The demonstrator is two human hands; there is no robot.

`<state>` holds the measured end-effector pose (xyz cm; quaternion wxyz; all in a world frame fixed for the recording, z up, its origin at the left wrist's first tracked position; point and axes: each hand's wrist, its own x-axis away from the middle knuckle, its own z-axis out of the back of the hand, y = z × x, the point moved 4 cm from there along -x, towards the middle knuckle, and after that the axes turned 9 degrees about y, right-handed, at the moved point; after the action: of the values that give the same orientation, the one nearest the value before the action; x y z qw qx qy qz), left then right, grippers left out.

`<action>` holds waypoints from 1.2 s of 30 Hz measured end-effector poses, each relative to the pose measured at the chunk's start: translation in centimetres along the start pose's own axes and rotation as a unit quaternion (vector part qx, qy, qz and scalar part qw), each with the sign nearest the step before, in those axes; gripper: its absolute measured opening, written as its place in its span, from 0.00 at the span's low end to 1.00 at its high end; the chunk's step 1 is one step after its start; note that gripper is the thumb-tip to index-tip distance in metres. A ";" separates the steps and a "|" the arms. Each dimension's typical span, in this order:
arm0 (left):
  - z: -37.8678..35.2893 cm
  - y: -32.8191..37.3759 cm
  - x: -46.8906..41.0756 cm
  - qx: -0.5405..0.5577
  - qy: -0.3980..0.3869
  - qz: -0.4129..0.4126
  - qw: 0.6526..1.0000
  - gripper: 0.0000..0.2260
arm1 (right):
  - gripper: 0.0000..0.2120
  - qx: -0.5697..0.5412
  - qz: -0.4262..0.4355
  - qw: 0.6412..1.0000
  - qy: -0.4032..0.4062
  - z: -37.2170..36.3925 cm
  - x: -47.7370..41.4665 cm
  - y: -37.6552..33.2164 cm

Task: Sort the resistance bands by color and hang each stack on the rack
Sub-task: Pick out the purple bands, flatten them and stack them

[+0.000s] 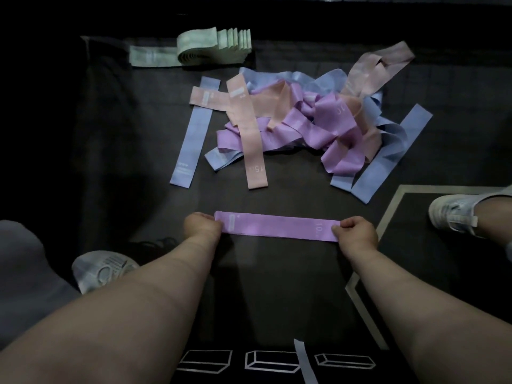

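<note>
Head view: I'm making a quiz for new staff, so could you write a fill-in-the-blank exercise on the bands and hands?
The band held flat between the left hand and right hand is ____ in colour.
Its end by the right hand shows the number ____.
The only sorted stack, far left, is ____.
Missing words: purple; 10; green.
</note>
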<state>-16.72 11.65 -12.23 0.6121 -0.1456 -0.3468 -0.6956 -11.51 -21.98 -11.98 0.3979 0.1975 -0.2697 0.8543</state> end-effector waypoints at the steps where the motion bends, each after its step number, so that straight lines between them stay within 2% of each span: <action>1: 0.1 0.0 -0.1 -0.009 0.007 -0.009 1.000 0.04 | 0.05 0.002 0.001 1.000 0.000 0.0 0.0 0.0; 3: 0.1 0.0 -0.1 -0.028 0.015 -0.017 0.999 0.03 | 0.05 0.008 0.004 1.000 -0.001 0.0 0.0 -0.1; 7: -0.1 -0.1 -0.5 -0.036 0.017 -0.015 0.999 0.08 | 0.04 0.011 0.002 1.000 -0.001 0.1 0.0 -0.2; 9: -0.2 -0.1 -0.6 -0.039 0.017 -0.018 0.999 0.06 | 0.05 0.007 -0.004 1.000 -0.001 0.2 0.1 -0.3; 13: -0.4 -0.2 -0.7 -0.048 0.018 -0.025 0.998 0.11 | 0.16 0.019 0.010 1.000 0.020 0.5 0.3 -0.7; 16: -0.2 0.4 -0.1 -0.075 0.034 -0.048 0.995 0.17 | 0.18 0.060 0.064 0.995 0.052 0.8 0.1 -2.3; 18: -0.1 1.3 0.6 -0.092 0.051 -0.074 0.992 0.18 | 0.17 0.070 0.141 0.985 0.069 0.9 -0.4 -4.2; 20: -0.4 2.8 1.4 -0.097 0.052 -0.105 0.988 0.20 | 0.16 0.100 0.229 0.965 0.074 1.1 -1.0 -6.7; 21: -0.8 3.6 1.8 -0.097 0.049 -0.120 0.987 0.20 | 0.15 0.151 0.268 0.950 0.057 1.1 -1.4 -8.0; 23: -1.5 5.1 2.7 -0.089 0.042 -0.150 0.984 0.20 | 0.18 0.328 0.335 0.883 -0.015 0.6 -2.5 -9.9; 25: -2.1 6.5 3.6 -0.069 0.029 -0.174 0.982 0.19 | 0.23 0.449 0.357 0.817 -0.061 0.6 -3.4 -11.3; 27: -2.6 7.8 4.5 -0.056 0.001 -0.193 0.979 0.18 | 0.24 0.491 0.361 0.792 -0.042 1.6 -3.5 -12.4; 29: -2.9 8.9 5.5 -0.043 -0.025 -0.212 0.976 0.18 | 0.19 0.477 0.374 0.795 0.003 3.4 -2.7 -13.9; 30: -3.0 9.3 6.0 -0.033 -0.036 -0.218 0.975 0.18 | 0.16 0.452 0.377 0.808 0.030 4.5 -2.1 -14.6; 33: -2.7 10.8 7.9 0.030 -0.085 -0.241 0.966 0.16 | 0.10 0.282 0.384 0.874 0.090 8.0 -0.7 -16.7; 36: -1.7 13.7 11.7 0.085 -0.158 -0.286 0.941 0.14 | 0.15 0.145 0.398 0.903 0.068 10.8 0.5 -18.7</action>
<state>-5.73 1.61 -2.01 0.3348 -0.0962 -0.5236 -0.7775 4.24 -18.25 2.34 0.0093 0.0707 -0.1715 0.9826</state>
